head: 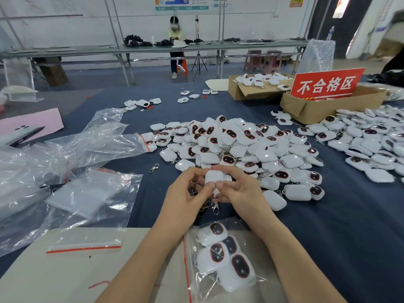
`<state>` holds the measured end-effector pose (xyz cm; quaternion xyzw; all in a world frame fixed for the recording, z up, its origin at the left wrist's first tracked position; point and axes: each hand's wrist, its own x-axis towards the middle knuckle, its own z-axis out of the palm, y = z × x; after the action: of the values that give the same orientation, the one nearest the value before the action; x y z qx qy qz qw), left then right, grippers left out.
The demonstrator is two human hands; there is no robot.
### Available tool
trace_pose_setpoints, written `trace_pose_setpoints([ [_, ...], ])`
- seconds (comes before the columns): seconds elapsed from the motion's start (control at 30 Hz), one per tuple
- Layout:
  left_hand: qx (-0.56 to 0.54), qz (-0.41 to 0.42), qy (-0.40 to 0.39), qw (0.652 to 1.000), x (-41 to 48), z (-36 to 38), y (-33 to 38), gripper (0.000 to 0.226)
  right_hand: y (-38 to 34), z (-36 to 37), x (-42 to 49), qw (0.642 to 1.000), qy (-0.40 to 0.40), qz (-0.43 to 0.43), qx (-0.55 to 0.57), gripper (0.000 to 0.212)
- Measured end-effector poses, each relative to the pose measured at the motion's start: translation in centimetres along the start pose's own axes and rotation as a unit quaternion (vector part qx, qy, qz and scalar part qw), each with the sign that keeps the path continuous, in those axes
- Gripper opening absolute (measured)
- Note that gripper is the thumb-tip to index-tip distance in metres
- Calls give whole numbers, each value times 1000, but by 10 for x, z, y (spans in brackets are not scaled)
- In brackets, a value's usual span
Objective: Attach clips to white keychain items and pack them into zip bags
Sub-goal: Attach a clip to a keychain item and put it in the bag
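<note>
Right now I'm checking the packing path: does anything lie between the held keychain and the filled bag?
Nothing visible does. The left hand and right hand hold the keychain, clip dangling, just beyond the bag between the forearms.

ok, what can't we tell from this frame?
1. Head view: how the clip joins the white keychain item; thumbs of the left hand and right hand cover the joint.
2. Head view: count in the zip bag; items overlap, forearms and bottom edge cut it off.
3. Head view: wall posters; top edge crops them, print too small.
</note>
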<state>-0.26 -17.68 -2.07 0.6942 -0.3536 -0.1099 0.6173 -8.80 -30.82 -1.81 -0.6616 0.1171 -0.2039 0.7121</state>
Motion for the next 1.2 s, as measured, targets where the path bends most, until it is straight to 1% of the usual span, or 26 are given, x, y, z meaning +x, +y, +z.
trace_pose_setpoints([
  [0.3, 5, 1, -8, 1000, 0, -1, -1, 10, 1, -1, 1, 1000, 13, 10, -3, 30],
  [0.5, 16, 9, -5, 1000, 0, -1, 1, 11, -2, 0, 0, 1000, 9, 16, 22, 28],
  [0.67, 28, 5, -5, 1000, -1, -1, 3, 6, -3, 0, 0, 999, 6, 17, 39, 25],
  [0.8, 28, 15, 12, 999, -1, 1, 3, 8, -1, 2, 1, 999, 17, 0, 28, 19],
  [0.87, 31, 21, 1, 999, -1, 2, 3, 10, 0, 3, 1, 999, 29, -2, 23, 17],
  [0.97, 74, 31, -32, 996, -1, 2, 3, 32, 4, 1, 3, 998, 58, 2, 12, 14],
  [1.03, 104, 29, -34, 994, 0, 2, 3, 41, 6, 0, 4, 998, 65, 5, 5, 12],
  [1.13, 105, 25, -19, 994, 1, 2, 3, 41, 7, 0, 5, 998, 52, 7, 17, 13],
  [1.2, 91, 27, 2, 995, 1, 3, 1, 37, 5, -1, 5, 999, 27, 1, 32, 18],
])
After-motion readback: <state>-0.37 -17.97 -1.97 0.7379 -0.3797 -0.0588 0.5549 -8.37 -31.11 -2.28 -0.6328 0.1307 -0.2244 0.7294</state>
